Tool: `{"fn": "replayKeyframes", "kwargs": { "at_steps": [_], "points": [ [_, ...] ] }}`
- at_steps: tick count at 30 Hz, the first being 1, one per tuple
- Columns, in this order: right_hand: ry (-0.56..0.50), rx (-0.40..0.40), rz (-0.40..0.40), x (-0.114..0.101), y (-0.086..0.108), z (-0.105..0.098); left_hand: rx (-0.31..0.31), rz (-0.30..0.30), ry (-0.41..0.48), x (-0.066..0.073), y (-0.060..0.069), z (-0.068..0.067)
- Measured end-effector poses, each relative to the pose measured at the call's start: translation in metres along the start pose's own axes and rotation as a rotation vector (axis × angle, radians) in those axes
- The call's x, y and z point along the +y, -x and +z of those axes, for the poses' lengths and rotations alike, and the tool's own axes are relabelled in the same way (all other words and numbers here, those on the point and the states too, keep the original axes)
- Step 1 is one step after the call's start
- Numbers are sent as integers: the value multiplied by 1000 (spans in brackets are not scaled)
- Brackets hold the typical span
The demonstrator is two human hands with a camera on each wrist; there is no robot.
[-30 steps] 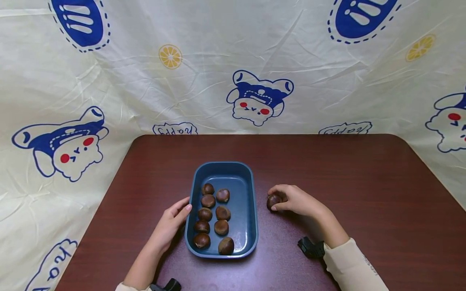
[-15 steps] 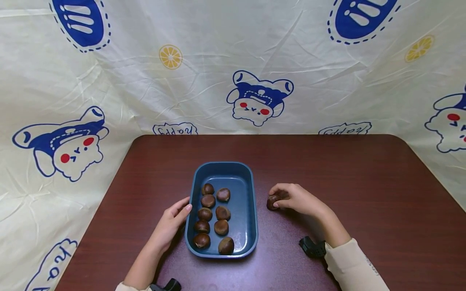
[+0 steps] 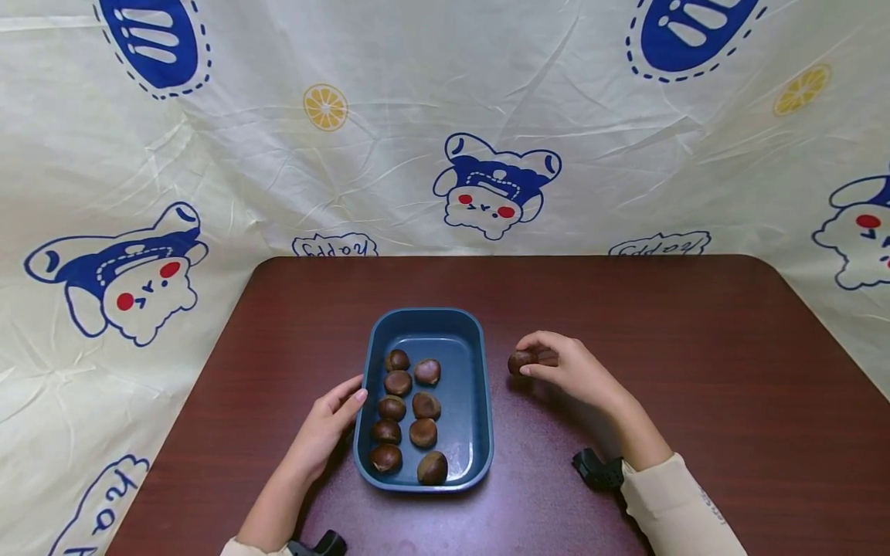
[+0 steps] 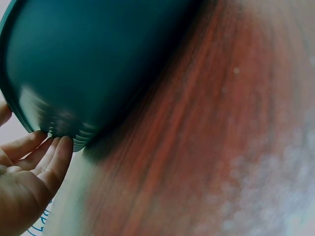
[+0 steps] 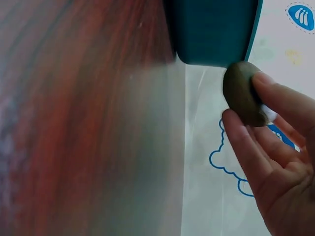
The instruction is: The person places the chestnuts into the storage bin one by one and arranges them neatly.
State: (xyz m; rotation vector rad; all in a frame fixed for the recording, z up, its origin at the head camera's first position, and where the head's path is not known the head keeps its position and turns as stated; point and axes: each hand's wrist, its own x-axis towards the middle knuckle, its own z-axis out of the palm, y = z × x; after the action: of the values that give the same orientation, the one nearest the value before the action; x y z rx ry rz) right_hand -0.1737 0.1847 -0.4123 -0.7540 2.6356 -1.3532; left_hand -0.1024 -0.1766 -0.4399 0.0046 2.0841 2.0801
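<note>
A blue tray [image 3: 464, 401] lies lengthwise on the table, with several brown chestnuts [image 3: 426, 405] in two uneven rows inside it. At its left side, my left hand [image 3: 321, 428] pinches the rim; the left wrist view shows the fingertips on the outer wall [image 4: 98, 59] and the thumb at the rim, partly cut off. To the right of the tray, my right hand [image 3: 577, 372] holds one chestnut [image 3: 520, 361] between thumb and fingers. Seen from the right wrist, that chestnut [image 5: 240, 91] appears raised off the table, apart from the tray.
The dark red-brown table [image 3: 647, 324] has rounded far corners. Behind it hangs a pale patterned cloth [image 3: 389, 177]. A black wrist device [image 3: 598, 469] sits at the right cuff, another [image 3: 320, 544] at the left.
My right hand has taken a chestnut up from the table and shifted slightly toward the far side with it. The left hand and the tray stay in place.
</note>
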Motion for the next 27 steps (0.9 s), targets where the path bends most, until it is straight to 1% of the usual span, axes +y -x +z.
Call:
{"fn": "replayKeyframes", "kwargs": {
  "at_steps": [6, 11, 14, 18, 24, 27],
  "points": [
    [-27, 77, -24, -11, -6, 0, -4, -3, 8, -1, -1, 0],
    [-33, 99, -51, -19, -15, 2, 3, 1, 5, -2, -1, 0],
    [-55, 97, -59, -27, -22, 4, 4, 6, 8, -2, -1, 0],
    [-83, 75, -58, -39, -32, 9, 3, 9, 11, -2, -1, 0],
    [-97, 55, -77, -75, -42, 15, 5, 12, 3, -3, -1, -1],
    [-87, 36, -109, -72, -52, 21, 8, 12, 3, -2, -1, 0]
  ]
}}
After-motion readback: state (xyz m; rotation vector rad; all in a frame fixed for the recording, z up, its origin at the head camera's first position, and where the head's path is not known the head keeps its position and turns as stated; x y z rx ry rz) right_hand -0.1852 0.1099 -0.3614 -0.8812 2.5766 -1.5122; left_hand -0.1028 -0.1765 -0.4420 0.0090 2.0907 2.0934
